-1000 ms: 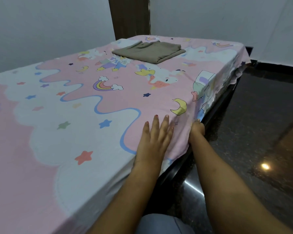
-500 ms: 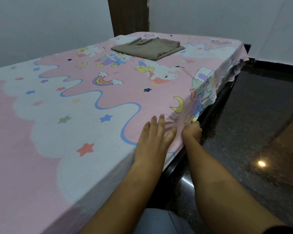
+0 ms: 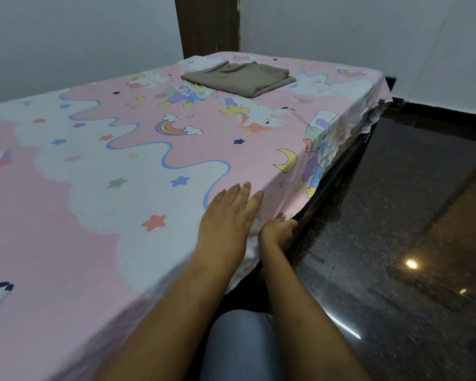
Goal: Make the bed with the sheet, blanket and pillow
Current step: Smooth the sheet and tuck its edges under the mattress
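A pink and white sheet printed with stars, rainbows and moons covers the mattress. My left hand lies flat on it near the bed's right edge, fingers together. Just beside it, my right hand is curled at the hanging edge of the sheet, pinching the cloth against the side of the bed. A folded olive-brown blanket rests on the far end of the bed. No pillow is in view.
The dark bed frame runs along the right side. A glossy black floor lies to the right. Grey walls stand behind the bed, with a brown post at the far end. My knee is below.
Both hands slid back toward me along the bed's right edge. The right hand has dropped lower on the sheet's hanging edge, and the cloth there now lies flatter against the side.
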`<move>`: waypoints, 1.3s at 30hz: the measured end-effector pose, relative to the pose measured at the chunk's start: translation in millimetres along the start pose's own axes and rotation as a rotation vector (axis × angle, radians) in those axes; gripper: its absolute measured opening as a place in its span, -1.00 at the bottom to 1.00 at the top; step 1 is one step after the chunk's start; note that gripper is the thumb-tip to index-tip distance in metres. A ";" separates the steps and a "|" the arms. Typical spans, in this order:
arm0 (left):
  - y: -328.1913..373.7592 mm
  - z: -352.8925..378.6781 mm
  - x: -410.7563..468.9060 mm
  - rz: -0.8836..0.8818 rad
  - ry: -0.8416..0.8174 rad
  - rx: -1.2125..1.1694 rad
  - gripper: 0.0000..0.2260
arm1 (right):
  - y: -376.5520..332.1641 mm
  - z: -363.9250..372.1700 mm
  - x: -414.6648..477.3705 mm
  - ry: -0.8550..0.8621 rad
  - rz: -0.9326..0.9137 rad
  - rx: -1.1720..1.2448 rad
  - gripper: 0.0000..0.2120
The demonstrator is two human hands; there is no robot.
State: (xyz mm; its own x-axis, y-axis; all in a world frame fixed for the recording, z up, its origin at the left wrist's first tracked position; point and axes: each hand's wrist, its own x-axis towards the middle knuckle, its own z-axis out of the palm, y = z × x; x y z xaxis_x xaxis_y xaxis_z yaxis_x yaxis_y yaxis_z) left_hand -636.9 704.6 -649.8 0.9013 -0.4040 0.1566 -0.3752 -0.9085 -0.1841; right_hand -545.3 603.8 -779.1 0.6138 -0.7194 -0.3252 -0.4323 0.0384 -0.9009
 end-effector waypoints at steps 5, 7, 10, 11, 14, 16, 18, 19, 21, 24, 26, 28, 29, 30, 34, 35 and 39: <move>2.1 -3.3 -4.7 -0.026 -0.042 -0.024 -0.40 | -2.7 -13.5 10.0 -0.019 -0.117 -0.276 -0.77; -0.2 -6.5 -12.7 -0.033 -0.050 -0.050 -0.40 | 0.8 -17.1 8.4 0.001 -0.102 -0.311 -0.75; -11.4 -19.0 -30.9 -0.033 -0.088 -0.197 -0.39 | 12.1 -23.2 5.9 0.093 -0.087 -0.252 -0.61; -20.7 -25.8 -38.1 -0.038 -0.111 -0.358 -0.41 | 9.1 -26.6 4.1 0.159 -0.116 -0.220 -0.56; -63.8 -53.1 -71.2 -0.099 -0.182 -0.967 -0.59 | -37.2 -32.0 -17.5 0.317 -0.319 -0.108 -0.52; -102.9 -63.7 -101.2 -0.230 -0.051 -1.054 -0.68 | -83.8 -23.9 -54.0 0.292 -0.568 0.020 -0.55; -142.6 -68.6 -133.7 -0.428 0.082 -0.932 -0.69 | -124.1 -9.8 -105.9 0.114 -0.774 0.071 -0.60; -160.7 -71.6 -153.6 -0.546 0.124 -0.878 -0.69 | -136.9 0.0 -138.1 -0.024 -0.855 0.000 -0.63; -191.4 -73.6 -192.5 -0.740 0.149 -0.754 -0.68 | -145.7 18.8 -206.0 -0.312 -1.052 -0.273 -0.64; -214.2 -66.9 -244.4 -0.948 -0.032 -0.557 -0.63 | -116.7 40.7 -308.3 -0.826 -1.341 -0.641 -0.54; -210.5 -55.8 -272.0 -1.029 -0.144 -0.521 -0.60 | -76.8 44.3 -359.4 -1.073 -1.440 -0.870 -0.49; -199.2 -39.6 -288.3 -1.019 -0.175 -0.440 -0.56 | -44.1 37.4 -381.2 -1.169 -1.500 -1.043 -0.49; -193.7 -34.5 -292.3 -1.019 -0.160 -0.385 -0.57 | -34.2 33.7 -381.9 -1.157 -1.527 -1.080 -0.49; -189.9 -31.3 -293.6 -1.026 -0.142 -0.340 -0.58 | -29.9 29.8 -377.7 -1.125 -1.533 -1.082 -0.48; -185.0 -33.4 -291.1 -1.013 -0.211 -0.333 -0.57 | -41.0 17.0 -338.7 -0.985 -1.493 -1.134 -0.45; -184.3 -34.3 -290.1 -1.018 -0.242 -0.340 -0.55 | -46.7 16.0 -324.8 -0.961 -1.463 -1.164 -0.45; -177.1 -36.6 -275.1 -1.009 -0.323 -0.337 -0.49 | -78.9 19.4 -267.4 -0.682 -1.222 -1.338 -0.41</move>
State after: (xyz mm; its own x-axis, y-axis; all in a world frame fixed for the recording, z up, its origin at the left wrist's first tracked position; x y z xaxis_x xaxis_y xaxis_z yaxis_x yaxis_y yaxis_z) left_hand -826.2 972.7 -624.8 0.8220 0.5395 -0.1826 0.5666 -0.8071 0.1659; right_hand -662.5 806.6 -626.6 0.8988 0.4198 -0.1259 0.4195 -0.9072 -0.0301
